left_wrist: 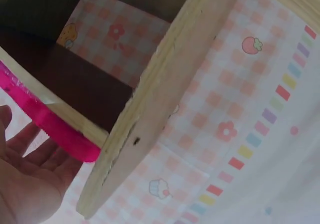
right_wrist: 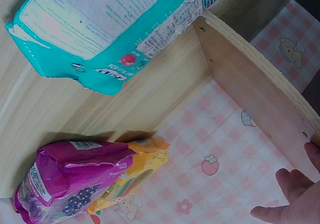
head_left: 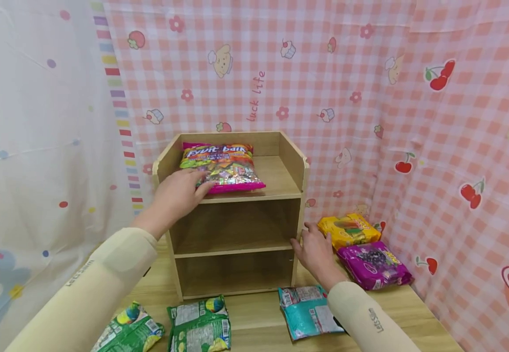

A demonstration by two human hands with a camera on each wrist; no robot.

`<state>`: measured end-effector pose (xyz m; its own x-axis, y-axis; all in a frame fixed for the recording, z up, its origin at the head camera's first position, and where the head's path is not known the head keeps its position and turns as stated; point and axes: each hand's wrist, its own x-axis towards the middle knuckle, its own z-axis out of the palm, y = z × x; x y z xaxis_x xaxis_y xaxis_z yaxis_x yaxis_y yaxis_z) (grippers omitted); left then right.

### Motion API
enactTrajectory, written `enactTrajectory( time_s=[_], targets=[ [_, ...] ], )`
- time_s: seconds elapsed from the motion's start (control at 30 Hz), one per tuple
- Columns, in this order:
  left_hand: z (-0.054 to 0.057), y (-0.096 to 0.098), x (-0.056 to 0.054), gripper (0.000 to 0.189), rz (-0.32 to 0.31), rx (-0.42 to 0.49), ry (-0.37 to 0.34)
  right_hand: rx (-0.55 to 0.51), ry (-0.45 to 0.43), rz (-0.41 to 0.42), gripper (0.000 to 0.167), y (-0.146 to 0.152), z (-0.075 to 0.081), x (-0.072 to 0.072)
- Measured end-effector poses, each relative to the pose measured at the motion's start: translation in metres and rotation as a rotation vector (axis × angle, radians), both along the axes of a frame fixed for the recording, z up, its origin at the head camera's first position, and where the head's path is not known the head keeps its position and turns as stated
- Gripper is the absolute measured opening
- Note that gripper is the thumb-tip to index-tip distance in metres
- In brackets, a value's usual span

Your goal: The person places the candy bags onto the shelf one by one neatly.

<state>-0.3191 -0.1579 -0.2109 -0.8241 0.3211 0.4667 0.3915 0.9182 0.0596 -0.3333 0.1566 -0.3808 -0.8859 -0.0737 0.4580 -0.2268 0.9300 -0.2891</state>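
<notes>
A pink-edged bag of fruit candy (head_left: 225, 164) lies on the top shelf of a small wooden shelf unit (head_left: 237, 198), its front seam at the board's edge. My left hand (head_left: 177, 190) rests on the bag's left front corner, fingers extended over it and thumb toward the seam. In the left wrist view, the fingers pass behind the bag's pink seam (left_wrist: 50, 121). Beside the unit's right wall, my right hand (head_left: 318, 252) has its fingers spread and holds nothing. The right wrist view shows those fingertips right at the wooden side panel (right_wrist: 265, 88).
A yellow bag (head_left: 349, 230) and a purple grape bag (head_left: 375, 264) lie right of the unit. In front are a teal bag (head_left: 309, 313) and two green bags (head_left: 199, 325). Patterned cloth (head_left: 254, 63) hangs behind and along both sides.
</notes>
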Motion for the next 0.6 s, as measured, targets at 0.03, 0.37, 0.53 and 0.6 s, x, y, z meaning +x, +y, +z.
enactTrajectory(
  time_s=[0.03, 0.37, 0.53, 0.6],
  targets=[
    [0.001, -0.001, 0.001, 0.046, -0.010, 0.000, 0.016, 0.000, 0.001, 0.000, 0.034, 0.000, 0.000, 0.000],
    [0.014, -0.012, 0.010, 0.038, -0.100, 0.010, 0.275, 0.000, 0.015, -0.001, 0.031, 0.001, -0.001, 0.000],
    [0.018, -0.022, 0.014, 0.036, -0.078, 0.028, 0.358, 0.003, 0.004, -0.002, 0.033, 0.000, -0.001, -0.001],
    [0.019, -0.027, 0.016, 0.038, -0.045, 0.044, 0.362, 0.005, -0.003, -0.004, 0.034, 0.000, -0.001, -0.001]
  ],
)
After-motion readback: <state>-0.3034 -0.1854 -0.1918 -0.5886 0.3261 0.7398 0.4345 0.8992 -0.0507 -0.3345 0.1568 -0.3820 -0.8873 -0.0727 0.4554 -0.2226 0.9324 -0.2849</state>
